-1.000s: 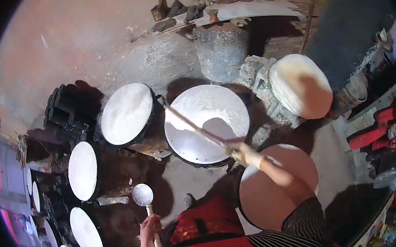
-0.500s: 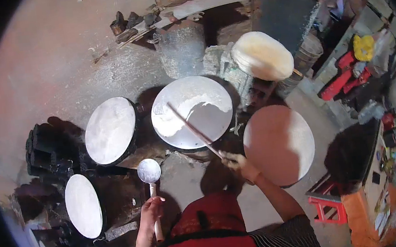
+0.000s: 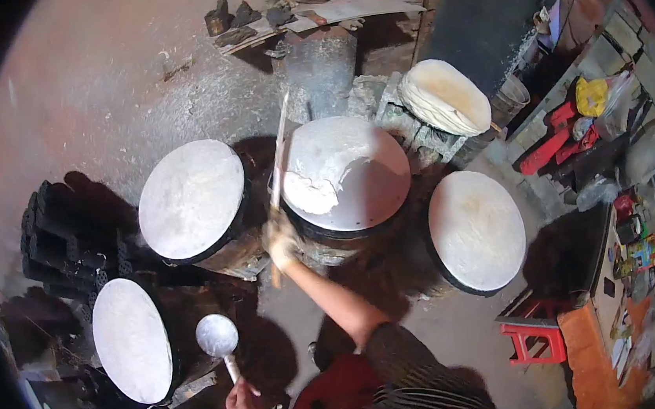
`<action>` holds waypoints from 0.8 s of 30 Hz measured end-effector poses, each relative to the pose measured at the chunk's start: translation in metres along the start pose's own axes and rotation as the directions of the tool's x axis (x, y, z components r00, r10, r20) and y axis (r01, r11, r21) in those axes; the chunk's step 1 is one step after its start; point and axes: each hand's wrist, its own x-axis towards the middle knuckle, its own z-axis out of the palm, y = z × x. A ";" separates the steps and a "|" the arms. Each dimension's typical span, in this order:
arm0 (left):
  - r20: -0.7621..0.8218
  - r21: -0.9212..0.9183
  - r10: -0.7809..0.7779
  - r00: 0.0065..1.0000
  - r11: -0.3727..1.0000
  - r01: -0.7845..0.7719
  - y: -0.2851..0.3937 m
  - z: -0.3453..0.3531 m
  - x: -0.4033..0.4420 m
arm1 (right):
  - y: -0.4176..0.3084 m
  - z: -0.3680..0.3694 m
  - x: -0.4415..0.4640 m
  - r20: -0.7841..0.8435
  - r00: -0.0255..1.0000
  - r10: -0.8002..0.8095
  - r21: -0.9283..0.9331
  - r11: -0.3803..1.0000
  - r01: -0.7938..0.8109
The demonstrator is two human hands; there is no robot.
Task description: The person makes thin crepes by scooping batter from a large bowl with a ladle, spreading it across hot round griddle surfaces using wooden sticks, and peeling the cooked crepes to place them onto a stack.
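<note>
My left hand (image 3: 242,406) is closed around the pale handle of a ladle (image 3: 217,336), whose bowl points up and away from me. My right hand (image 3: 280,240) grips a long thin wooden spreading stick (image 3: 282,147) near its lower end. The stick runs along the left side of the middle round griddle (image 3: 381,175); whether it touches the plate I cannot tell. White batter (image 3: 311,193) lies on the left part of that griddle, and a shadow falls across its middle.
Other round griddles covered in a white layer stand at the left (image 3: 193,200), lower left (image 3: 131,342) and right (image 3: 477,229). A stack of thin flatbreads (image 3: 445,98) sits behind. Black honeycomb briquettes (image 3: 55,242) are piled at left, and a red stool (image 3: 534,342) stands at right.
My right hand has swung left with the stick, from right of the middle griddle to its left edge. My left hand and the ladle have dropped slightly lower left. The batter patch looks smaller.
</note>
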 end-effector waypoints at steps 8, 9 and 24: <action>-0.120 0.088 -0.016 0.993 0.996 0.027 0.023 -0.011 -0.038 | 0.067 -0.012 0.008 -0.222 0.764 -0.606 -0.883 0.457 0.105; -0.116 0.116 -0.008 0.993 0.993 0.021 0.019 -0.013 -0.032 | 0.058 0.008 -0.037 -0.169 0.709 -0.685 -0.935 0.339 0.104; 0.184 -0.046 -0.059 0.981 0.997 0.069 0.042 0.070 -0.028 | -0.130 0.065 -0.182 -0.275 0.802 -0.530 -0.798 0.592 0.118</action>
